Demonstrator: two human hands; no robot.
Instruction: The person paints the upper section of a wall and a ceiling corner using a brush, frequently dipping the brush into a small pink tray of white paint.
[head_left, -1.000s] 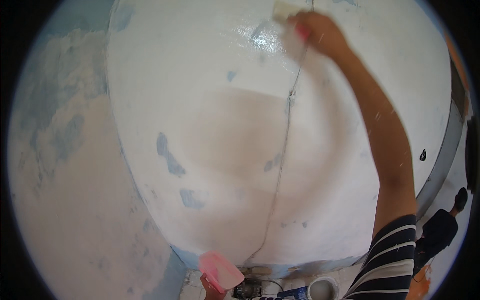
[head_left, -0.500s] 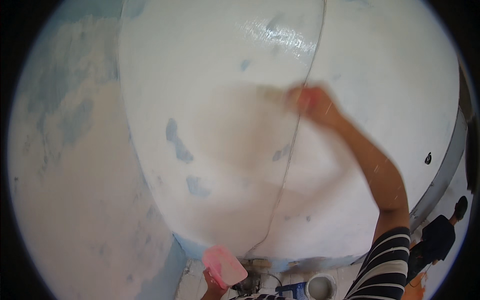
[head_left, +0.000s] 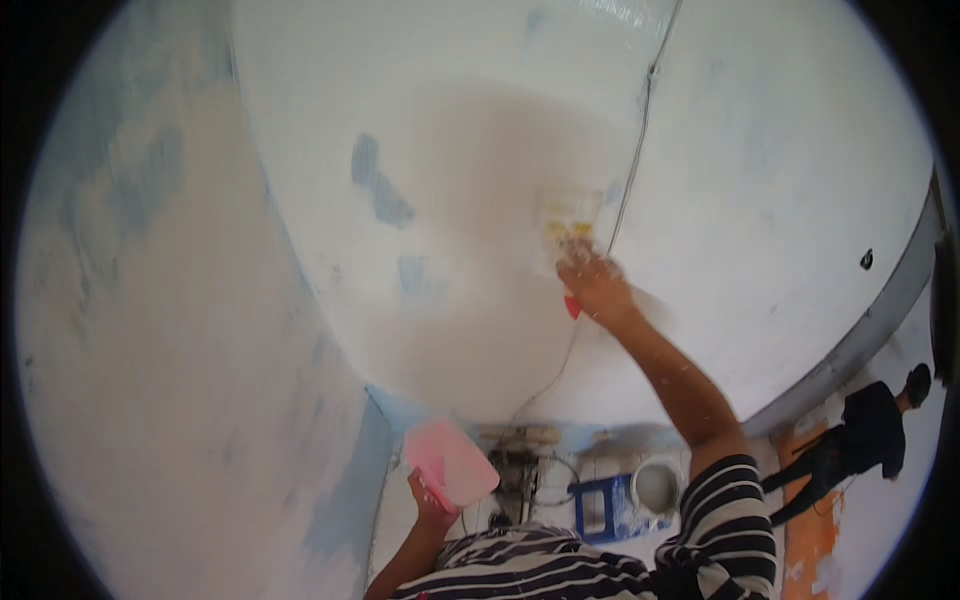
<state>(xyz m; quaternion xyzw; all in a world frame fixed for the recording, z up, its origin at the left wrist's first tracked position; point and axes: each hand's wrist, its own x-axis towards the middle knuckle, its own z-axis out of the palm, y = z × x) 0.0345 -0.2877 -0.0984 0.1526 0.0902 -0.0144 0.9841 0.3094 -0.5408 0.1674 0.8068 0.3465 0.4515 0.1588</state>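
My right hand [head_left: 597, 282] is raised against the pale wall [head_left: 480, 330], closed round a putty knife [head_left: 572, 212]. Its wide blade points up the wall and its red handle end sticks out below my palm. Motion blurs the blade, so I cannot tell whether its edge touches the surface. Low on the left, my left hand [head_left: 437, 500] grips the side of a pink plastic tub [head_left: 437, 440]. Off-white paste lies inside it. Blue-grey patches show through the white coat to the left of the knife.
A thin cable [head_left: 636, 150] runs down the wall beside my right hand. Below stand a blue stool [head_left: 590, 508] and a white bucket [head_left: 657, 488] of whitish material. Another wall meets this one on the left. Another person [head_left: 868, 430] in dark clothes stands at the far right.
My right hand has come down with the putty knife, whose blade has turned from pointing left to pointing up. The view has tilted down, showing more of my striped shirt and the floor.
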